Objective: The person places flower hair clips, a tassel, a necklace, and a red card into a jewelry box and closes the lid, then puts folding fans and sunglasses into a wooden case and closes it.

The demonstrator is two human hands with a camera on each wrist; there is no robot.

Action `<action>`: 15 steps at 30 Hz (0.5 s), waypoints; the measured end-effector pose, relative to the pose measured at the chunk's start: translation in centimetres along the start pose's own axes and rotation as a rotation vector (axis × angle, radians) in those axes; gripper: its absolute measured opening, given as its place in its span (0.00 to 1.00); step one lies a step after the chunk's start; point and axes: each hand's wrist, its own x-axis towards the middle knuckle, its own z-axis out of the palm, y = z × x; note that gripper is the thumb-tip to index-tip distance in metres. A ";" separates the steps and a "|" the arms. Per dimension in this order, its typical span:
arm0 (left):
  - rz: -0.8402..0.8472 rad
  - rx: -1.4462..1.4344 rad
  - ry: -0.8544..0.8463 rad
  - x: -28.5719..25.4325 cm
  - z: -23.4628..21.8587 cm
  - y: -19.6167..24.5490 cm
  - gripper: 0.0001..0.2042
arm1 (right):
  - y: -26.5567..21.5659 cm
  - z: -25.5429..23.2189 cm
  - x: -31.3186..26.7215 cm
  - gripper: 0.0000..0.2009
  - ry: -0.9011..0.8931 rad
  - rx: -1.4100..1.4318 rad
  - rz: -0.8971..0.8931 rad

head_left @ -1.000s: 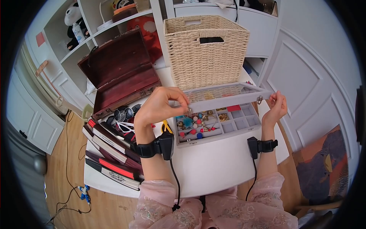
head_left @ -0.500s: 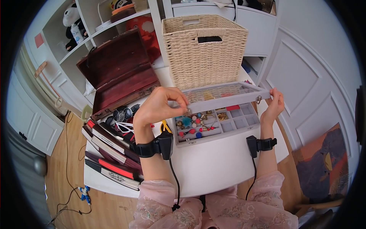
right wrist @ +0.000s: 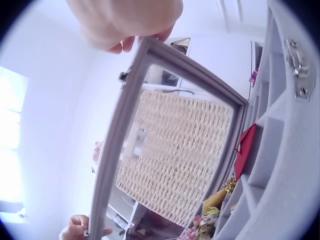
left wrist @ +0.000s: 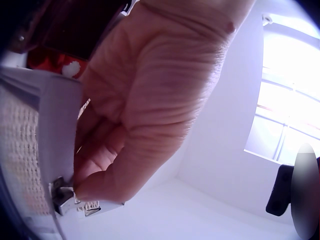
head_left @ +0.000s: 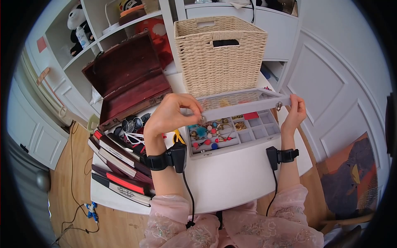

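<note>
Only the right hand point(head_left: 294, 118) has been shifted a bit, and the clear lid point(head_left: 244, 110), long from left to right, is held at its front corners (left hand point(head_left: 171, 113) on one, right on the other), tipped up just over the box point(head_left: 248, 143).

A blown-out window point(left wrist: 287, 100) glares in the 2 bluish wrist views, leaving the left hand point(left wrist: 145, 105) shaded, while black-cornered fisheye distortion curves the evenly bright head view.
</note>
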 end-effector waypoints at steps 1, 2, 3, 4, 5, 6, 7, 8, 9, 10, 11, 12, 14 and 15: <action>0.007 -0.003 0.014 0.0 0.0 -0.1 0.02 | -0.3 -0.1 0.0 0.05 0.002 0.000 -0.001; 0.009 -0.002 0.014 0.1 0.0 -0.2 0.02 | -0.7 -0.3 0.1 0.03 -0.114 -0.032 -0.103; -0.001 -0.015 0.070 0.2 0.0 -0.2 0.02 | -1.0 -0.4 0.2 0.04 -0.230 -0.065 -0.205; -0.012 -0.027 0.127 0.2 0.0 -0.3 0.02 | -1.0 -0.6 0.4 0.04 -0.230 -0.065 -0.205; -0.012 -0.027 0.127 0.3 0.1 -0.5 0.02 | -1.1 -0.8 0.7 0.05 -0.291 -0.200 -0.323; -0.012 -0.060 0.187 0.4 0.2 -0.7 0.02 | -1.1 -1.0 0.9 0.07 -0.351 -0.336 -0.440; -0.012 -0.094 0.247 0.4 0.3 -0.8 0.02 | -1.7 -0.7 0.7 0.07 -0.351 -0.336 -0.438; -0.013 -0.094 0.246 0.5 0.3 -0.8 0.02 | -2.5 -0.1 0.3 0.10 -0.367 -0.382 -0.491; -0.013 -0.086 0.258 0.5 0.3 -0.8 0.02 | -2.9 0.2 0.1 0.12 -0.383 -0.429 -0.543; -0.012 -0.078 0.271 0.5 0.3 -0.7 0.02 | -2.8 0.1 0.2 0.12 -0.382 -0.429 -0.542; -0.012 -0.078 0.269 0.6 0.3 -0.7 0.02 | -2.6 0.0 0.3 0.13 -0.391 -0.475 -0.572; -0.015 -0.077 0.275 0.6 0.4 -0.7 0.02 | -2.4 -0.1 0.4 0.15 -0.401 -0.521 -0.603; -0.019 -0.076 0.281 0.6 0.4 -0.7 0.02 | -2.2 -0.1 0.5 0.15 -0.399 -0.521 -0.596; -0.018 -0.079 0.278 0.6 0.4 -0.8 0.02 | -2.2 -0.1 0.5 0.16 -0.397 -0.521 -0.590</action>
